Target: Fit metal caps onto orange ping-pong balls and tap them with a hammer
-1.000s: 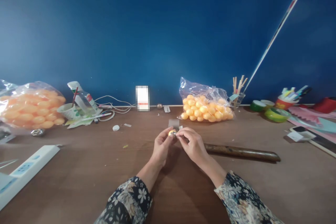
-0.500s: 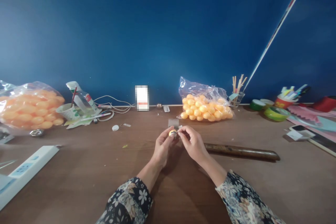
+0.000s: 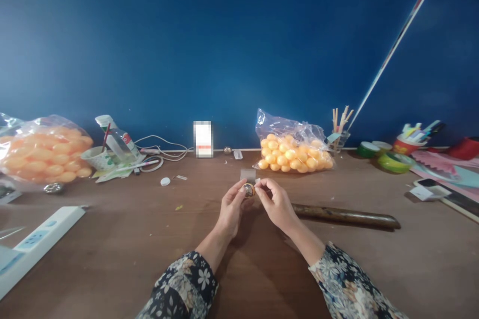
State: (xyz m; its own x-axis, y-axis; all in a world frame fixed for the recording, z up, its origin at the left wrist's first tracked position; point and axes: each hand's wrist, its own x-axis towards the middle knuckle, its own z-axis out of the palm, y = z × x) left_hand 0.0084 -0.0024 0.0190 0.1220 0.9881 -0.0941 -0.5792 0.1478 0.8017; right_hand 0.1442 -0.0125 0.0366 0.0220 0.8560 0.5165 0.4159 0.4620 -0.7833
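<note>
My left hand (image 3: 232, 205) is closed in a pinch around a small round ball (image 3: 248, 190), shiny silver on the near face with a yellow edge. My right hand (image 3: 275, 204) is closed too, its thumb and forefinger pressed together at the ball's right side. What these right fingertips hold, if anything, is too small to make out. Just beyond the ball stands a greyish see-through block (image 3: 247, 175), partly hidden by my fingers. A dark brown rod (image 3: 346, 216) lies to the right, partly behind my right forearm.
Bags of orange balls stand at the back right (image 3: 295, 153) and left (image 3: 48, 157). A white power strip (image 3: 41, 246) lies front left. Farther right are a cup of sticks (image 3: 339, 137), tape rolls (image 3: 394, 162) and a phone (image 3: 454, 197). A blue panel (image 3: 224, 50) closes off the back.
The ball has turned between my fingers: more of its silver face shows now, with yellow around the edge. Both hands have stayed nearly in place.
</note>
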